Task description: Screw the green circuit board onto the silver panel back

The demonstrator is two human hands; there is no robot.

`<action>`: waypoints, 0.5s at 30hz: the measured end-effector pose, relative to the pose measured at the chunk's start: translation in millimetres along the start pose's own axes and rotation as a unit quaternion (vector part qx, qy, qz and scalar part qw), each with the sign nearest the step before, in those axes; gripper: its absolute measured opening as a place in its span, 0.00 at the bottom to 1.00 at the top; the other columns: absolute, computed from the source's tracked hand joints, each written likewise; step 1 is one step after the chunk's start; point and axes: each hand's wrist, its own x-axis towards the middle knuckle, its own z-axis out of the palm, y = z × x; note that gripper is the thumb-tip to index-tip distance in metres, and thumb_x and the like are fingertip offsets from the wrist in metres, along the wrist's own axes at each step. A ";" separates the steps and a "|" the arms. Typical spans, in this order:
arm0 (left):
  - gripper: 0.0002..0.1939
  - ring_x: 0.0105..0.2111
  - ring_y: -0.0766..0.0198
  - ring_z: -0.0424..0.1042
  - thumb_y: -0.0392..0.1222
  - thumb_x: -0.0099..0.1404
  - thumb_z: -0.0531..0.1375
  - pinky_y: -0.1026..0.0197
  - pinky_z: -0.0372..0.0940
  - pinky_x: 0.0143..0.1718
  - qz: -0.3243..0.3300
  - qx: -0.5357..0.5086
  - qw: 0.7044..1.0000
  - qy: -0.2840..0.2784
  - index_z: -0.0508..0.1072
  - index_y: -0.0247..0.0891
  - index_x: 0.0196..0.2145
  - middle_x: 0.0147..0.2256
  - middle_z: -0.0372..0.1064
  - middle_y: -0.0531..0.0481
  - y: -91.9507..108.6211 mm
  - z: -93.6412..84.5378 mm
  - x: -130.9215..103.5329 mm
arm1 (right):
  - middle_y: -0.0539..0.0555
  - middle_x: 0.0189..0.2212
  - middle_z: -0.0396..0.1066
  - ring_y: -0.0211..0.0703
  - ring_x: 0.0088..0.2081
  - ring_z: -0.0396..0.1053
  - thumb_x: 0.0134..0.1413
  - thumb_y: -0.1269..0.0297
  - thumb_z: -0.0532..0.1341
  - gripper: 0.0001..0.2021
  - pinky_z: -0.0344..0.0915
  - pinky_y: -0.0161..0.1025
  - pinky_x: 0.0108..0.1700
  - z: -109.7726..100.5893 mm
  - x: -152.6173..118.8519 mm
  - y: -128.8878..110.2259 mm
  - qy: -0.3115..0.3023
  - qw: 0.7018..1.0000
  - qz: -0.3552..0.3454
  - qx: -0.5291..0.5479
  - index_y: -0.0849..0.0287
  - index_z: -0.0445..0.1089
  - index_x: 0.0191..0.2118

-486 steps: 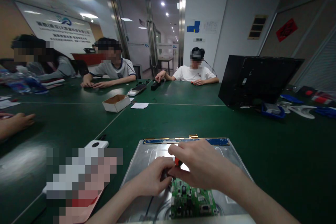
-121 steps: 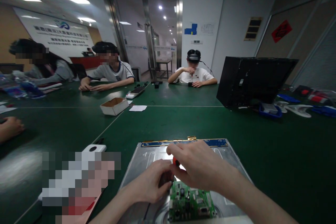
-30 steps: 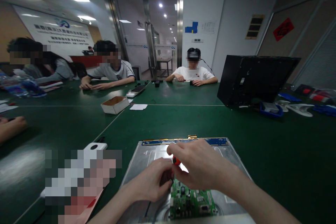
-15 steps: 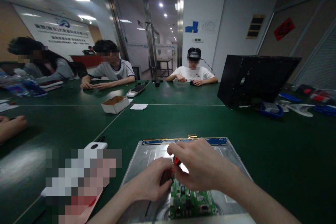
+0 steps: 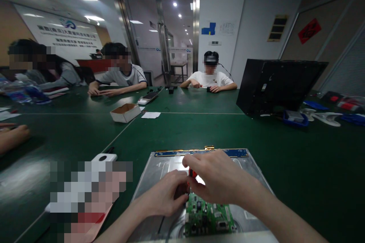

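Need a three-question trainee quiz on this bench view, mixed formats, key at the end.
1. True or false: the left hand and right hand are close together over the metal panel.
2. Multiple choice: what colour is the narrow strip along the panel's far edge? A) pink B) blue C) white
3. Fill in: in this view, the open box sits to the ___ of the black housing.

Key: 1 true; 2 B; 3 left.

The tabletop [image 5: 216,131] is green. A flat metal panel [image 5: 155,172] lies on it. Farther back are a small open box [image 5: 129,115], some white paper [image 5: 151,115], a big black screen [image 5: 265,87] and a blue tray [image 5: 297,123].
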 end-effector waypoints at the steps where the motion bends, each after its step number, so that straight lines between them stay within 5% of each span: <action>1: 0.06 0.36 0.56 0.69 0.36 0.62 0.59 0.55 0.66 0.40 -0.004 0.000 1.000 -0.001 0.71 0.37 0.38 0.35 0.71 0.47 0.0 0.1 0.2 | 0.52 0.36 0.77 0.38 0.29 0.69 0.58 0.68 0.59 0.05 0.46 0.39 0.27 0.1 0.1 0.1 0.002 1.000 -0.001 -0.002 0.59 0.67 0.41; 15: 0.03 0.33 0.58 0.68 0.37 0.64 0.58 0.58 0.64 0.37 0.014 -0.008 1.000 0.001 0.70 0.38 0.37 0.34 0.71 0.48 3.6 -2.8 0.0 | 0.52 0.35 0.76 0.37 0.28 0.66 0.58 0.68 0.57 0.06 0.45 0.38 0.27 0.3 0.5 1.7 0.017 1.000 -0.004 -0.006 0.59 0.67 0.41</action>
